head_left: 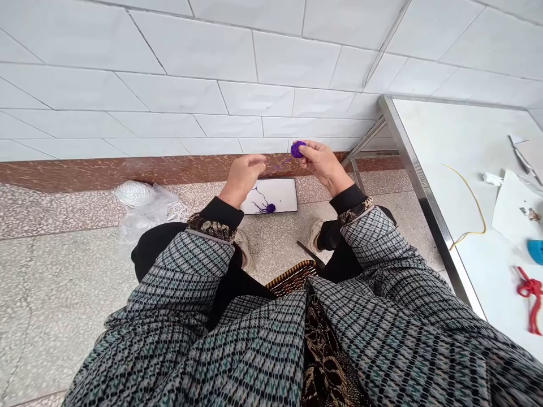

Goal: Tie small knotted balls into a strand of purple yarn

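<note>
My right hand point(324, 165) pinches a small purple yarn ball point(297, 149) between thumb and fingers, up in front of the wall. A short purple strand trails from the ball toward my left hand point(245, 176). That hand is raised beside it, its thumb and forefinger slightly apart, with nothing visible between them. Below the hands, a white tray point(286, 192) with a dark rim lies on the floor. On it rests another small dark purple yarn ball point(270, 208) with loose strands.
White yarn point(134, 194) in a clear plastic bag point(146, 217) lies on the floor at left. A metal-edged table point(436, 141) stands at right, bearing a yellow cord point(478, 206), a red knotted cord point(530, 289) and a blue object point(536, 250). The tiled wall point(182, 93) is ahead.
</note>
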Action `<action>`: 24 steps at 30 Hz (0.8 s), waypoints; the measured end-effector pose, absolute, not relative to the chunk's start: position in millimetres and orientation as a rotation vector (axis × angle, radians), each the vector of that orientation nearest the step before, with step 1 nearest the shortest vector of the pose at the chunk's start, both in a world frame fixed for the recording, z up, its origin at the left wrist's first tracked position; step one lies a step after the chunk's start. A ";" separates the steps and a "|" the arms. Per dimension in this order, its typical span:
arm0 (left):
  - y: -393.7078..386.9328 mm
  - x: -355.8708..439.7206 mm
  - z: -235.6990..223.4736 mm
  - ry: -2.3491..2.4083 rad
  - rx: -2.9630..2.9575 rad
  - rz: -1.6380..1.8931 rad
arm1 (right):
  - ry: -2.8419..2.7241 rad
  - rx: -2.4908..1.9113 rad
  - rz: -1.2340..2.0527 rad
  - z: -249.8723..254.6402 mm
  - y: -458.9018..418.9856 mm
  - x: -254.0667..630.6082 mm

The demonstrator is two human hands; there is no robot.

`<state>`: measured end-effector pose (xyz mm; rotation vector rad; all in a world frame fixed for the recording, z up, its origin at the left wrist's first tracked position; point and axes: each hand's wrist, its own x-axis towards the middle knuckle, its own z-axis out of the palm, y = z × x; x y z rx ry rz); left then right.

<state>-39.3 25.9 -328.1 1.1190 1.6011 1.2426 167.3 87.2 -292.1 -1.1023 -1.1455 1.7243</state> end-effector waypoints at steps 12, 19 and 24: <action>20.7 -9.4 -331.0 1.166 1.187 1.164 | -1.069 -1.017 1.939 -299.5 74.3 151.4; 23.6 -26.2 -324.4 1.344 1.448 1.133 | -1.109 -1.065 2.051 -293.7 68.3 151.3; 16.5 -29.3 -319.5 1.369 1.558 1.023 | -1.457 -1.138 1.848 -300.0 72.8 155.4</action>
